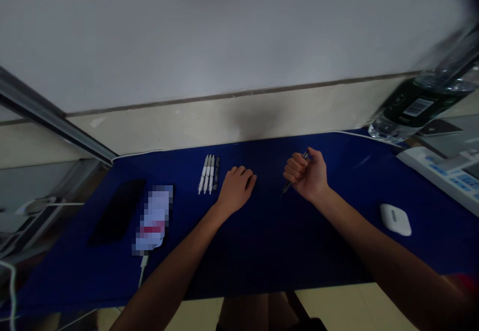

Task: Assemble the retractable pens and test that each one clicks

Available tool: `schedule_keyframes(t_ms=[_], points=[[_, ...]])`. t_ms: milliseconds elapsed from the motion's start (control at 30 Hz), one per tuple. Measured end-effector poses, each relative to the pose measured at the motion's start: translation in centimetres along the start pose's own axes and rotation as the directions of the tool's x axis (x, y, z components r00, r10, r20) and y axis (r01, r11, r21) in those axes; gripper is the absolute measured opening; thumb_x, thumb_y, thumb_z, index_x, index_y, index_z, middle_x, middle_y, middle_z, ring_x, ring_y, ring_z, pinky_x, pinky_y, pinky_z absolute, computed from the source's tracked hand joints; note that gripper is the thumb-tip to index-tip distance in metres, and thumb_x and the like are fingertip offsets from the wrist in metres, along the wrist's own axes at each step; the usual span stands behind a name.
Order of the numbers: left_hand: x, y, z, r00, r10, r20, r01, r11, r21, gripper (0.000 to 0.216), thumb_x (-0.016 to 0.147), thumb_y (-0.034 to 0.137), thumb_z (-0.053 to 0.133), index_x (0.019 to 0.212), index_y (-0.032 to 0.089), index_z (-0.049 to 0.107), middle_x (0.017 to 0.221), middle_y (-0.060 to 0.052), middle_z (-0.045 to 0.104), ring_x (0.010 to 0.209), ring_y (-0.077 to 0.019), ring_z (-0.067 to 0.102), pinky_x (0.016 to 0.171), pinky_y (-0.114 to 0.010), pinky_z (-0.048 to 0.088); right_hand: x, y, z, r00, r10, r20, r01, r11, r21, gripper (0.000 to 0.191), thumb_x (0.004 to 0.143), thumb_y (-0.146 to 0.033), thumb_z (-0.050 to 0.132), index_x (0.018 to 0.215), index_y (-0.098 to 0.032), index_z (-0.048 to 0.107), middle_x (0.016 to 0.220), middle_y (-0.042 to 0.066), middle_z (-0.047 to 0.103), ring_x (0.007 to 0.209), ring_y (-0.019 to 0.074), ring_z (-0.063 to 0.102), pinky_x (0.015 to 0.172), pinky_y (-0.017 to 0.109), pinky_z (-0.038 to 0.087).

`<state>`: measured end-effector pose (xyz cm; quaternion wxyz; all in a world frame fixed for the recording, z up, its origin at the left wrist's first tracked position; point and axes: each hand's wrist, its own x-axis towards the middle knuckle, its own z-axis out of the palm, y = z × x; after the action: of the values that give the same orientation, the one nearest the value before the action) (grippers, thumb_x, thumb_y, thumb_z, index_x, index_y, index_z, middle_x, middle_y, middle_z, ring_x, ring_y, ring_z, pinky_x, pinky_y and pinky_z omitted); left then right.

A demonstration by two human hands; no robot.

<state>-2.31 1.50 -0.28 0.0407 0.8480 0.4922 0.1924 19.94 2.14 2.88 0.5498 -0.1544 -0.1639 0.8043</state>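
The right hand point(307, 175) forms a tight grip around a dark pen point(286, 186), with one end showing below the fist and the other above it. The left hand point(236, 190) rests palm down on a blue desk mat point(262, 263), its grip curled narrow with nothing visible in it. Its fingers point(243, 172) sit just beside a row of pens point(208, 173), the landmark here: three white pens and one darker pen lying side by side, all pointing the same way. Neither hand appears to touch that row. As things lie, one pen is in hand and four lie together on the mat.

Left of the row of pens is a black smartphone point(117, 212), and between the two lies a pixelated packet point(153, 218) whose details cannot be made out. A white cable point(142, 268) runs from beneath the packet toward the near edge of the mat. Right of the row, well beyond the right hand, sits a white earbud case point(395, 219). Farther right in the same direction, a white keypad device point(441, 176) with blue keys lies at the mat's edge. Past it, toward the far corner, a blurred, tilted water bottle point(422, 106) with a dark label shows at the top of the view.
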Motion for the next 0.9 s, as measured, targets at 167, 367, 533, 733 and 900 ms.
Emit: schedule_keyframes(t_ms=[167,367,533,733,900], points=[[0.04,-0.01,0.02,1.000,-0.004,0.007,0.004,1.000,0.008,0.031,0.101,0.034,0.032,0.089,0.019,0.057,0.089,-0.004,0.056,0.083,-0.0194,0.048,0.074,-0.035,0.038,0.01,0.03,-0.21,1.000,0.010,0.005,-0.010,1.000,0.003,0.041,0.075,-0.035,0.050,0.056,-0.023,0.015,0.046,-0.007,0.018,0.041,0.0084,0.011,0.038,0.026,0.016],[0.03,0.16,-0.21,1.000,-0.005,0.014,0.005,1.000,-0.002,0.033,0.101,0.035,0.030,0.089,0.019,0.056,0.089,-0.005,0.055,0.084,-0.0199,0.049,0.074,-0.035,0.038,0.04,0.09,-0.17,1.000,-0.016,-0.017,0.016,1.000,0.012,0.043,0.079,-0.038,0.049,0.056,-0.023,0.016,0.046,-0.007,0.018,0.041,0.0088,0.011,0.038,0.026,0.018],[0.07,0.12,-0.18,1.000,-0.009,0.018,0.009,1.000,-0.021,0.033,0.101,0.034,0.030,0.089,0.019,0.057,0.090,-0.005,0.056,0.084,-0.0198,0.049,0.074,-0.035,0.038,-0.05,0.10,0.02,0.999,-0.014,-0.038,0.014,1.000,-0.017,0.043,0.080,-0.038,0.049,0.055,-0.023,0.018,0.046,-0.007,0.018,0.041,0.0087,0.012,0.038,0.026,0.019],[0.08,0.16,-0.16,1.000,-0.010,0.018,0.010,1.000,-0.011,0.032,0.101,0.034,0.032,0.089,0.019,0.057,0.090,-0.005,0.056,0.085,-0.0198,0.049,0.075,-0.036,0.038,0.00,0.13,-0.02,1.000,-0.005,-0.031,0.004,1.000,-0.008,0.043,0.080,-0.039,0.048,0.055,-0.023,0.017,0.046,-0.007,0.019,0.041,0.0088,0.012,0.038,0.026,0.018],[0.05,0.15,-0.20,1.000,-0.008,0.018,0.008,1.000,-0.008,0.032,0.101,0.034,0.031,0.089,0.019,0.057,0.090,-0.005,0.055,0.084,-0.0196,0.048,0.074,-0.035,0.038,-0.01,0.08,0.07,1.000,0.005,-0.020,-0.005,1.000,-0.011,0.045,0.079,-0.042,0.050,0.056,-0.023,0.016,0.047,-0.006,0.020,0.042,0.0089,0.013,0.038,0.026,0.018]])
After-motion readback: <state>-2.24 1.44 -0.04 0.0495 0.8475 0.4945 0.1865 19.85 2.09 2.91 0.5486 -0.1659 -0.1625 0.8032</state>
